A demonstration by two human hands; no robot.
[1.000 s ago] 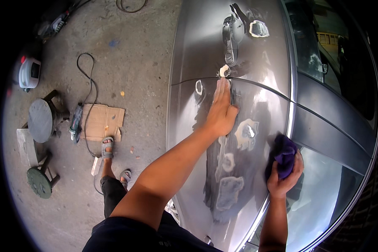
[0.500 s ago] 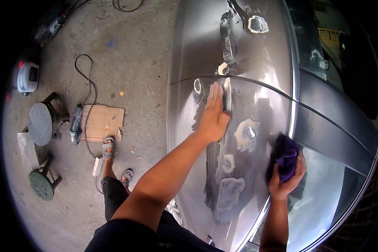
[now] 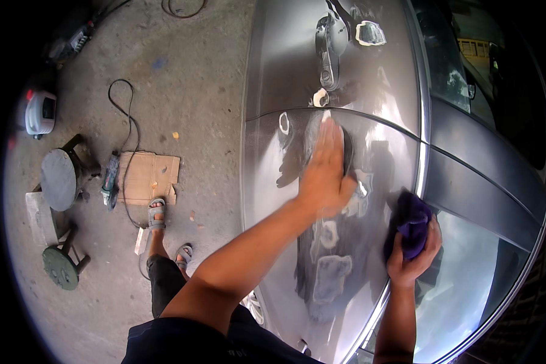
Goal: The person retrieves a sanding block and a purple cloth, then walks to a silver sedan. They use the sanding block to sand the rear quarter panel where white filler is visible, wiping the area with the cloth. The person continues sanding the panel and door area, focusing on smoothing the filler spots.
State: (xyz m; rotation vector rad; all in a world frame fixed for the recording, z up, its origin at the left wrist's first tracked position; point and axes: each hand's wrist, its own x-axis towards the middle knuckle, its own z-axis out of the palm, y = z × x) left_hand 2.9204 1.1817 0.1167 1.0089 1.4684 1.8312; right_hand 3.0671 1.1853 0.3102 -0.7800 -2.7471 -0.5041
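Observation:
My left hand (image 3: 326, 173) lies flat on the grey car door panel (image 3: 270, 182), fingers stretched out and slightly smeared by motion. Around it are sanded patches: a pale-rimmed spot (image 3: 362, 188) just right of the thumb, and below the wrist a small ring-edged patch (image 3: 329, 234) and a larger dull one (image 3: 332, 279). Whether anything thin lies under the palm is hidden. At the window sill, my right hand (image 3: 415, 258) grips a bunched purple cloth (image 3: 414, 224), resting against the car.
Ahead is the other door's handle (image 3: 327, 54), with a bare patch (image 3: 370, 33) beside it. On the concrete floor at left are a corded power tool (image 3: 110, 182), flattened cardboard (image 3: 148, 179), a round stool (image 3: 59, 179), a green stool (image 3: 60, 267) and a white jug (image 3: 40, 112).
My left hand has slid to the right across the panel, uncovering the area left of it and covering part of the pale-rimmed spot. The right hand and cloth have hardly moved.

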